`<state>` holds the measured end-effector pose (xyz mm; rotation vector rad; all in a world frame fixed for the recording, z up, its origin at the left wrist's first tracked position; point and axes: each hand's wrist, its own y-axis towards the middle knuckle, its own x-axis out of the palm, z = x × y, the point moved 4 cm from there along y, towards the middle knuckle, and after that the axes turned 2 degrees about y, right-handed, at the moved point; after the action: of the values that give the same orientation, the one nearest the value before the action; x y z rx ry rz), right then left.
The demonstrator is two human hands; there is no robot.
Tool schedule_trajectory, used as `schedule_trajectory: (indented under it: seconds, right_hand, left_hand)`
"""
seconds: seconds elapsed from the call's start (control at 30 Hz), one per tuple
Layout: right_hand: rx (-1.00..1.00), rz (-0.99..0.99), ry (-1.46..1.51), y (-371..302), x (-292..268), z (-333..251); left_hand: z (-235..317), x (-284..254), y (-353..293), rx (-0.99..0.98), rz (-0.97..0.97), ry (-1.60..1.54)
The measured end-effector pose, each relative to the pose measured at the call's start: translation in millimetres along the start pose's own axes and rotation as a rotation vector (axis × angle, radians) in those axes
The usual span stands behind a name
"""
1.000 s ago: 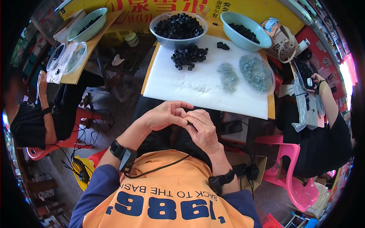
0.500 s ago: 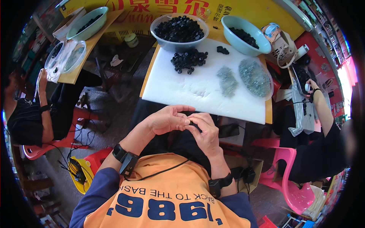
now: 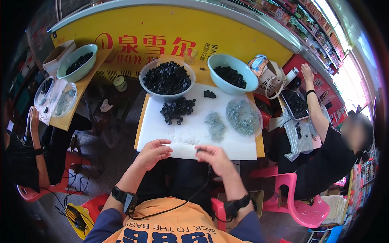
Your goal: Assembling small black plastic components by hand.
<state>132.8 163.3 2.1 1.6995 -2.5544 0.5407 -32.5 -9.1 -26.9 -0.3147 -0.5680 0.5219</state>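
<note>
My left hand [image 3: 154, 154] hovers over the near edge of a white foam board [image 3: 162, 139], its fingers apart and nothing in them. To its right, my right hand [image 3: 214, 158] pinches a small dark piece [image 3: 198, 150] between thumb and fingertips; the piece is too small to name. Farther up the board lies a heap of small black round parts [image 3: 177, 110], with a little cluster of black parts [image 3: 209, 94] right of it. A loose pile of fine grey-green pieces [image 3: 215, 126] lies next to a clear round tray [image 3: 260, 128] filled with the same.
Behind the heap stands a clear bowl [image 3: 167, 98] of black parts, beside a pale blue bowl [image 3: 250, 84] of them. A tote bag [image 3: 270, 77] stands at the back right. Co-workers sit at both sides, one on a pink chair [image 3: 289, 190]; a yellow panel [image 3: 227, 36] closes the back.
My hands were together over my lap; they have moved apart and forward to the board's near edge. The view has tilted up. The person on the right has raised an arm.
</note>
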Motion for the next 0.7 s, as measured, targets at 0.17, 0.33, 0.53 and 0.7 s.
schedule_trajectory:
  seconds: [0.17,0.33,0.53,0.7]
  right_hand:
    - [-0.348,0.021,0.387,63.5,-72.0,-121.8]
    - [-0.516,0.33,0.177,110.1,-89.9,-125.3]
    - [-0.187,0.37,-0.799,128.3,-45.6,-59.1]
    - [-0.559,0.382,-1.1,172.4,-37.3,-52.3]
  left_hand:
    - [10.2,-0.4,8.8,0.035,0.063,-0.086]
    - [4.9,-4.4,17.3,0.092,0.088,-0.111]
    - [4.2,-10.9,20.1,0.235,0.14,0.03]
    - [-3.8,-17.5,21.0,0.18,0.207,0.006]
